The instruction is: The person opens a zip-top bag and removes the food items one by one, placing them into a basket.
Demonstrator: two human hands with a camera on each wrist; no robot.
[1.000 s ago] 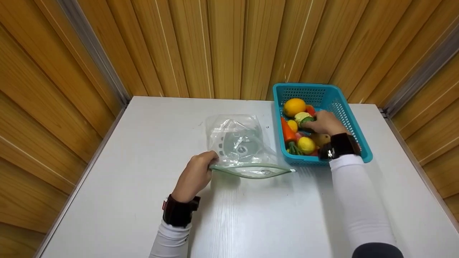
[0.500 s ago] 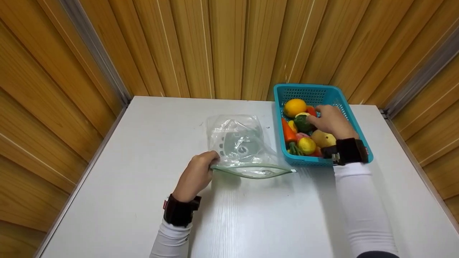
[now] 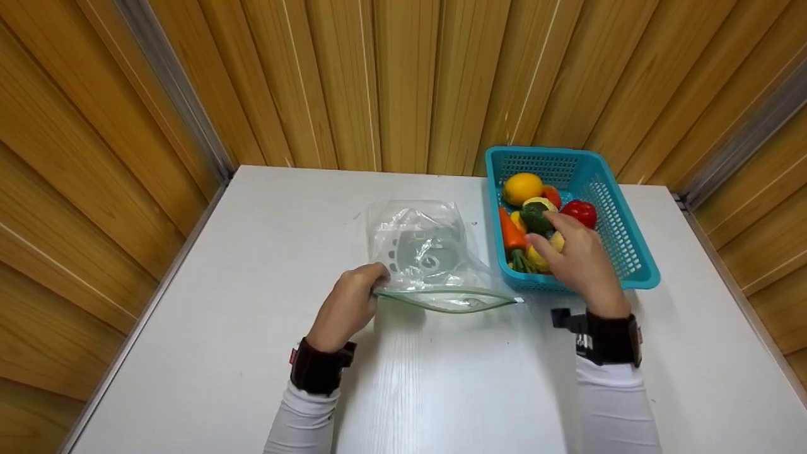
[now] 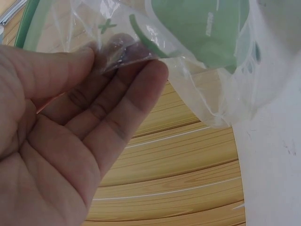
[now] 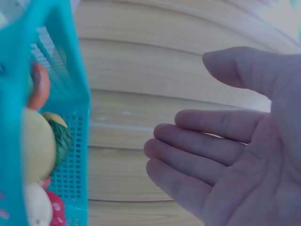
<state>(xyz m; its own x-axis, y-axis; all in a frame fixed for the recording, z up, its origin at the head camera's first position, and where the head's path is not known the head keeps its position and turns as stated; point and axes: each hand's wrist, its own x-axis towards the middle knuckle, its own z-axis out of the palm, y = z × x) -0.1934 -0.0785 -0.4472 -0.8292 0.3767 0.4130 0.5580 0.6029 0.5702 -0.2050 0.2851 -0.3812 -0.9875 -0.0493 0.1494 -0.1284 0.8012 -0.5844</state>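
A clear zip bag (image 3: 429, 243) with a green print lies on the white table, its green-edged mouth parted toward me. My left hand (image 3: 343, 308) pinches the bag's left edge near the mouth; thumb and fingers meet on the plastic (image 4: 127, 56) in the left wrist view. Over the near side of a teal basket (image 3: 638, 255) hovers my right hand (image 3: 583, 268). Its palm faces the right wrist camera with fingers (image 5: 202, 146) extended and nothing in them. The basket holds a carrot (image 3: 512, 232), a red bell pepper (image 3: 580, 213) and other produce, partly hidden by that hand.
Also inside the basket are an orange-yellow fruit (image 3: 522, 188) and a dark green vegetable (image 3: 535, 218). The white table (image 3: 252, 265) ends at wood-patterned walls (image 3: 403, 82) behind and at both sides.
My right hand has drawn back from deep in the basket toward its near edge, uncovering the red bell pepper. My left hand keeps its grip on the bag.
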